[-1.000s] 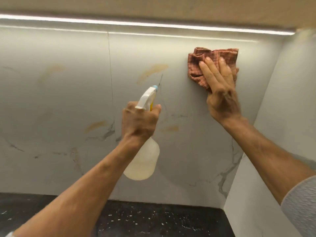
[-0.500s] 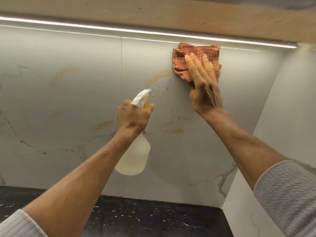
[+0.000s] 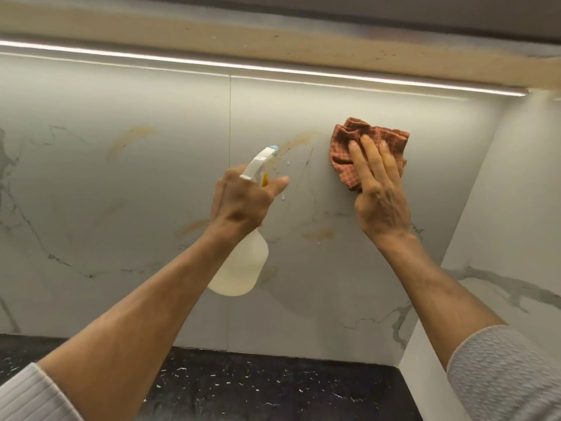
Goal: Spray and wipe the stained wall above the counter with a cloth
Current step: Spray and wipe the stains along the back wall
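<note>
My left hand (image 3: 243,202) grips a white spray bottle (image 3: 243,268) by its neck, the blue nozzle aimed at the pale marble wall (image 3: 151,208). Droplets cling to the wall just past the nozzle, below a brown smear (image 3: 299,139). My right hand (image 3: 378,189) presses a crumpled red checked cloth (image 3: 346,147) flat against the wall, right of that smear. More brown stains show at upper left (image 3: 130,138), beside my left wrist (image 3: 194,227) and lower middle (image 3: 318,235).
A black speckled counter (image 3: 258,387) runs along the bottom. A side wall (image 3: 501,223) closes the corner on the right. A lit strip (image 3: 273,69) sits under the wooden cabinet edge overhead.
The cloth and my right hand slid down from just under the light strip. Droplets now dot the wall at the nozzle. The view has shifted.
</note>
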